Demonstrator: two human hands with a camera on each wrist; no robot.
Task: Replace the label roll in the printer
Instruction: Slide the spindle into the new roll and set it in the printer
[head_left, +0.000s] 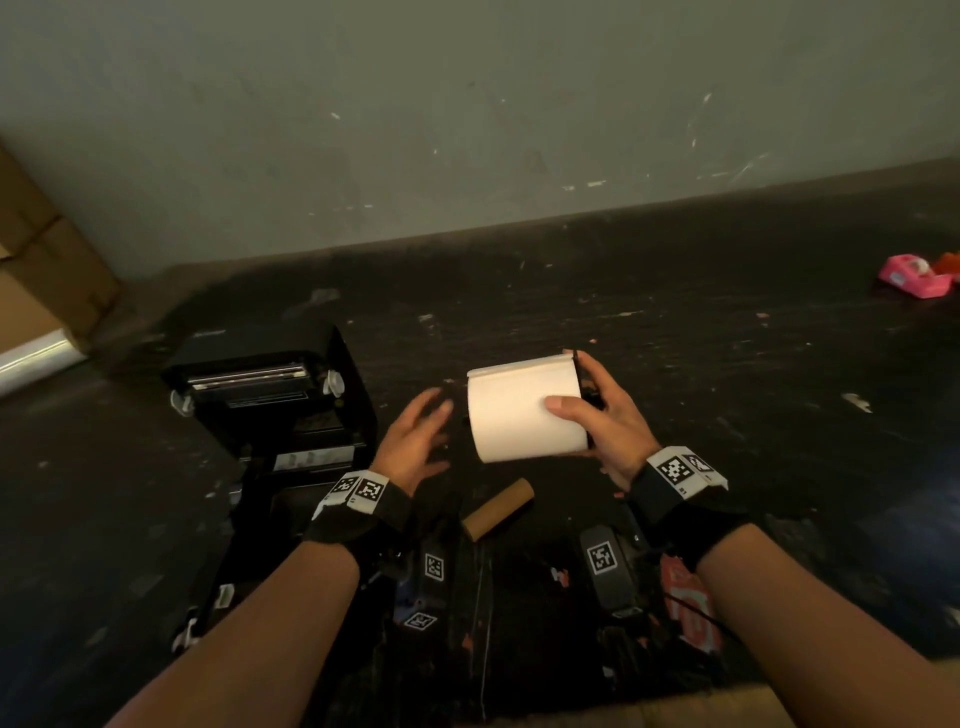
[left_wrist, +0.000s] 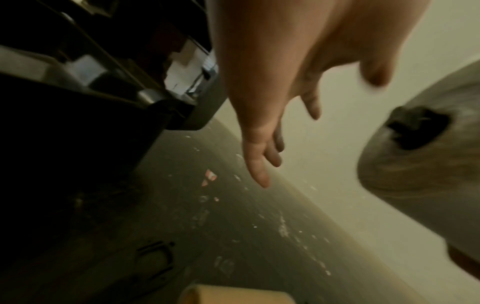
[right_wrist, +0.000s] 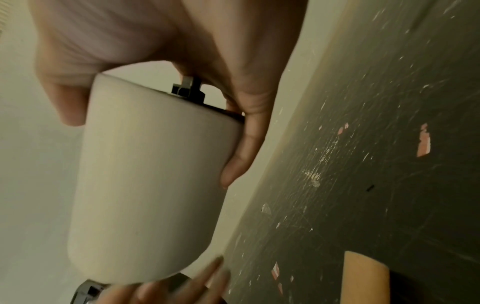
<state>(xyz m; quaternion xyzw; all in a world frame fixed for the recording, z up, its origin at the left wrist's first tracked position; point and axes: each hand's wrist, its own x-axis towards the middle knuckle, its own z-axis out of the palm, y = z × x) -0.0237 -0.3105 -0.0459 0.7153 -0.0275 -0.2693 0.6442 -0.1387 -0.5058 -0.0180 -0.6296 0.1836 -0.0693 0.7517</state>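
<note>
A full white label roll (head_left: 522, 413) (right_wrist: 153, 185) (left_wrist: 420, 164) on a black spindle hangs in the air above the black table. My right hand (head_left: 597, 410) (right_wrist: 182, 86) grips its right end, thumb on the paper and fingers behind the black flange. My left hand (head_left: 415, 436) (left_wrist: 270, 115) is open with spread fingers, just left of the roll and apart from it. The black label printer (head_left: 275, 410) (left_wrist: 85, 82) stands to the left with its lid open. An empty brown cardboard core (head_left: 498, 508) (right_wrist: 366, 275) (left_wrist: 233, 295) lies on the table below the roll.
A scratched black table (head_left: 675, 338) meets a grey wall behind. A pink tape dispenser (head_left: 914, 276) sits at the far right. Cardboard boxes (head_left: 47, 270) stand at the far left. Black devices with marker tags (head_left: 431, 571) and a red-white item (head_left: 691, 597) lie near the front edge.
</note>
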